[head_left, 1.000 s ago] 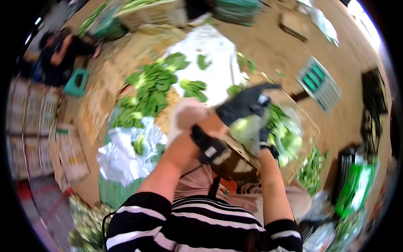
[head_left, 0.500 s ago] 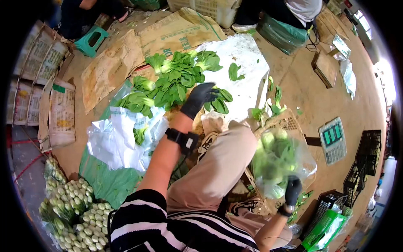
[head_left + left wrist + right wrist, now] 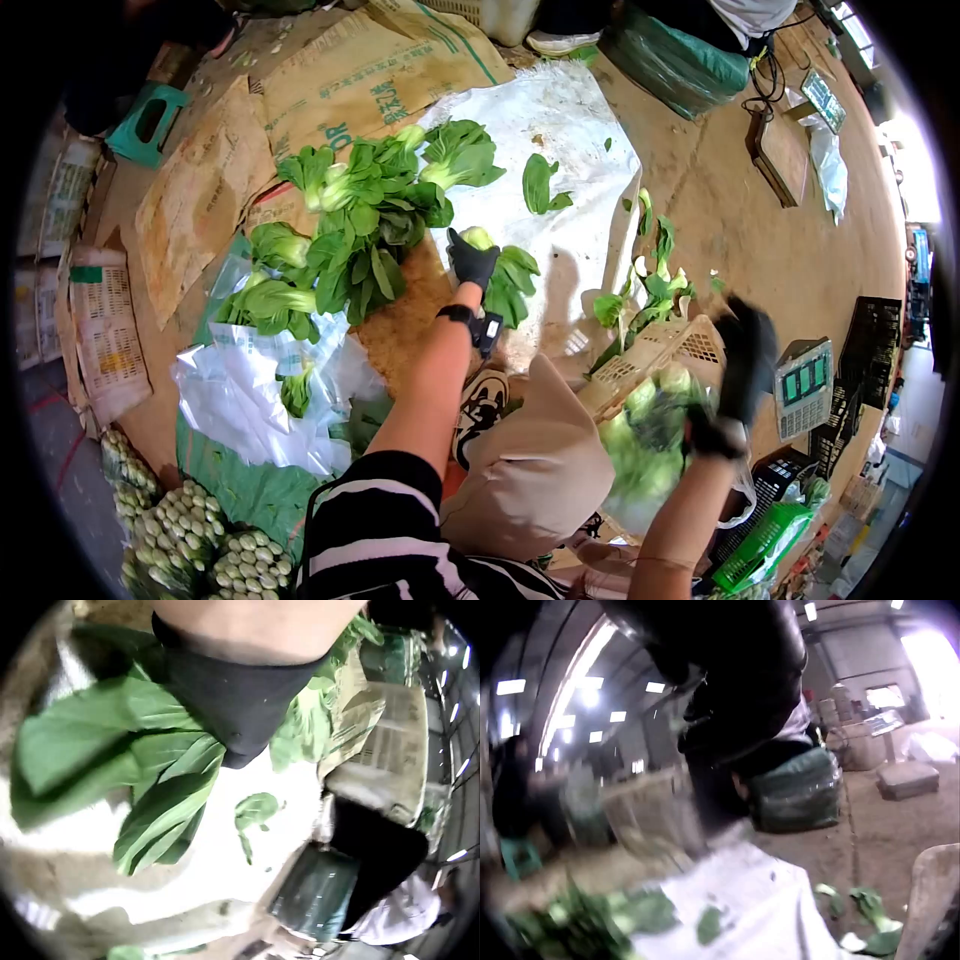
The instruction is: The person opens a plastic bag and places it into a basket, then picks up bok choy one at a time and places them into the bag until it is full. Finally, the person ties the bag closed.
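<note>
In the head view my left hand (image 3: 472, 262), in a black glove, grips the pale base of a bok choy (image 3: 512, 285) at the edge of the white sheet (image 3: 590, 150). The left wrist view shows its leaves (image 3: 165, 765) spreading out beside the gloved hand (image 3: 232, 705). A pile of bok choy (image 3: 360, 200) lies to the left of that hand. My right hand (image 3: 745, 365), also gloved and blurred, is raised beside a clear bag of greens (image 3: 640, 460), fingers extended and holding nothing visible. The glove (image 3: 742, 682) looks dark in the right wrist view.
A plastic basket (image 3: 640, 365) stands by the bag, with loose greens (image 3: 655, 285) beyond it. Right of my right hand is a scale display (image 3: 803, 388). Silvery plastic bags (image 3: 260, 400) lie at left, near bundled vegetables (image 3: 180, 530). A green stool (image 3: 148, 125) stands at upper left.
My left hand has come from the bag to the single bok choy and taken hold of its base. My right hand has risen off the bag and moved forward.
</note>
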`<state>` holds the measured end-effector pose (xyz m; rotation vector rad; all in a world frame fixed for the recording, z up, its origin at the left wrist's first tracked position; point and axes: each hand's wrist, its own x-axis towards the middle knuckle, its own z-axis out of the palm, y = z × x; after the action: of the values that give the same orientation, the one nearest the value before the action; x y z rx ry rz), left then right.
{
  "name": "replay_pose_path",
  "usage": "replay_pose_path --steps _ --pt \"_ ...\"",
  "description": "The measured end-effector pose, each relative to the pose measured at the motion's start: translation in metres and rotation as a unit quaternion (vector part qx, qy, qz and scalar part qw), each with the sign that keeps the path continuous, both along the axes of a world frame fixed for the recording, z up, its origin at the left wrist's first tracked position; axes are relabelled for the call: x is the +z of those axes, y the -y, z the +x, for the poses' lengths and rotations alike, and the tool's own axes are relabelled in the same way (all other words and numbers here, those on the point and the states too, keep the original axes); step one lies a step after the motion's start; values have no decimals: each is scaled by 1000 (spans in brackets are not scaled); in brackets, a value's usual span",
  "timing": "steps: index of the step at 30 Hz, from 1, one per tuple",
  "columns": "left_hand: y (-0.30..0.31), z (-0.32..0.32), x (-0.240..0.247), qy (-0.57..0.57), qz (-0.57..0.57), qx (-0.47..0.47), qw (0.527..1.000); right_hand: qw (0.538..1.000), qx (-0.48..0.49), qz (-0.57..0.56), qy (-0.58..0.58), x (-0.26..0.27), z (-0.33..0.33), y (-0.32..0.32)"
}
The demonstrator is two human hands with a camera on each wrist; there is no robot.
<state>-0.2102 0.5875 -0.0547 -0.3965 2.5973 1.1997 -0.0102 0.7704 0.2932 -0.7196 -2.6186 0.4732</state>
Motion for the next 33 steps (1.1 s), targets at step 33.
replay_pose_path --steps 33 --pt "-3 -137 8 -229 165 -528 801 848 251 -190 427 -225 -93 40"
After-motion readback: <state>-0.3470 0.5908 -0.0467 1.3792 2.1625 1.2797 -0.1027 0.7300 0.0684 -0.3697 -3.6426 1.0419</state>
